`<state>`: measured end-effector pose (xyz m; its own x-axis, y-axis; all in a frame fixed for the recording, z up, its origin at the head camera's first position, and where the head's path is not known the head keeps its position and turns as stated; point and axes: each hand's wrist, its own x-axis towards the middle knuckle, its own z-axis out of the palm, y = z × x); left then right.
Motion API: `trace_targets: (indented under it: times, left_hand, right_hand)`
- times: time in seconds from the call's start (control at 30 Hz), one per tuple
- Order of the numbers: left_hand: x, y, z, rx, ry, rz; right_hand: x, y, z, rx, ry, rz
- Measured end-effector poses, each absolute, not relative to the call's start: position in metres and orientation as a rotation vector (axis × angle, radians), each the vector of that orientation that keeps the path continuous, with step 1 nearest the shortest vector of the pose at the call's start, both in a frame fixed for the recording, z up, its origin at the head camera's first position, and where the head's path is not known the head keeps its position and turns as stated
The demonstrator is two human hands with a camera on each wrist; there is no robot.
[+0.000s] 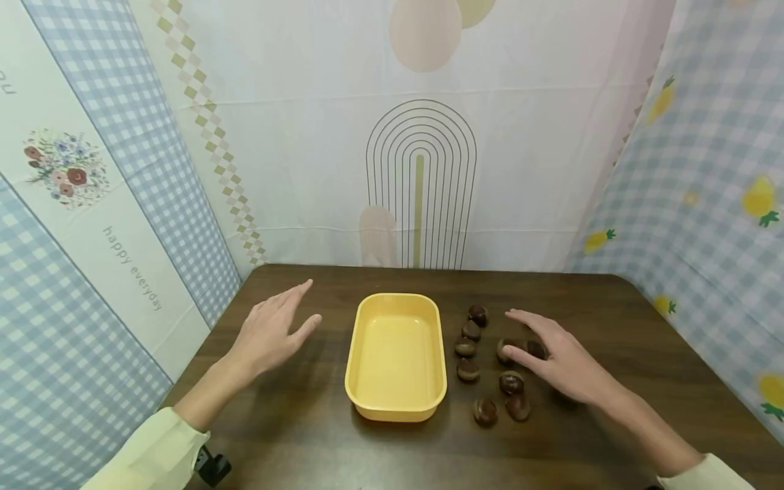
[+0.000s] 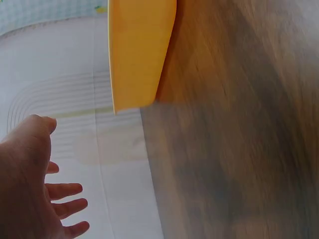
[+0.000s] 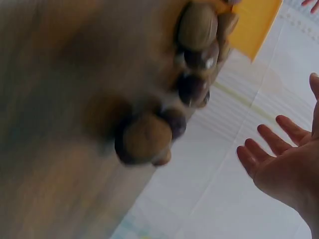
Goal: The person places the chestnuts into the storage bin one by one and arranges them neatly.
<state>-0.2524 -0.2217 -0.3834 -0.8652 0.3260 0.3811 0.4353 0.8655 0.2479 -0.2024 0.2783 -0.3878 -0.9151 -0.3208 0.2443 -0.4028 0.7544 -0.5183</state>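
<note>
Several glossy brown chestnuts [image 1: 468, 369] lie in a loose cluster on the table, right of a yellow rectangular tray [image 1: 395, 414]. My right hand [image 1: 563, 361] is over the right side of the cluster, fingers extended and holding nothing. Its thumb overlaps one chestnut in the head view and the hand partly hides another. In the right wrist view, that hand [image 3: 294, 164] appears raised above the chestnuts [image 3: 147, 138]. To the tray's left, my left hand [image 1: 269, 333] is spread with thumb apart, gripping nothing. The left wrist view shows it [image 2: 30, 174] apart from the tray wall [image 2: 139, 55].
The dark wood table [image 1: 404, 463] ends at a back edge against a pale patterned cloth [image 1: 306, 170]. Checked cloths hang at the left [image 1: 177, 170] and right [image 1: 704, 224]. A small black device [image 1: 212, 467] sits at the left sleeve.
</note>
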Motion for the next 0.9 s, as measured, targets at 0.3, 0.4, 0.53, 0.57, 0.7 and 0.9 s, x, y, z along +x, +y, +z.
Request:
trace_targets:
  times: [0.3, 0.4, 0.53, 0.57, 0.7, 0.9]
  left_hand:
    - [-0.244, -0.194, -0.391, -0.657, -2.627, -0.546]
    - [-0.238, -0.185, -0.397, -0.689, -2.607, -0.554]
    - [-0.234, -0.170, -0.405, -0.710, -2.596, -0.541]
    - [-0.233, -0.167, -0.407, -0.709, -2.599, -0.535]
    - [-0.229, -0.154, -0.415, -0.690, -2.619, -0.538]
    - [-0.227, -0.146, -0.426, -0.698, -2.599, -0.532]
  right_hand:
    - [-0.182, 0.250, -0.402, 0.724, -2.707, 1.084]
    - [-0.174, 0.244, -0.406, 0.771, -2.719, 1.120]
    - [-0.172, 0.245, -0.412, 0.848, -2.744, 1.152]
    - [-0.172, 0.246, -0.414, 0.867, -2.746, 1.156]
    - [-0.176, 0.250, -0.423, 0.937, -2.729, 1.149]
    - [-0.179, 0.252, -0.435, 1.000, -2.715, 1.141]
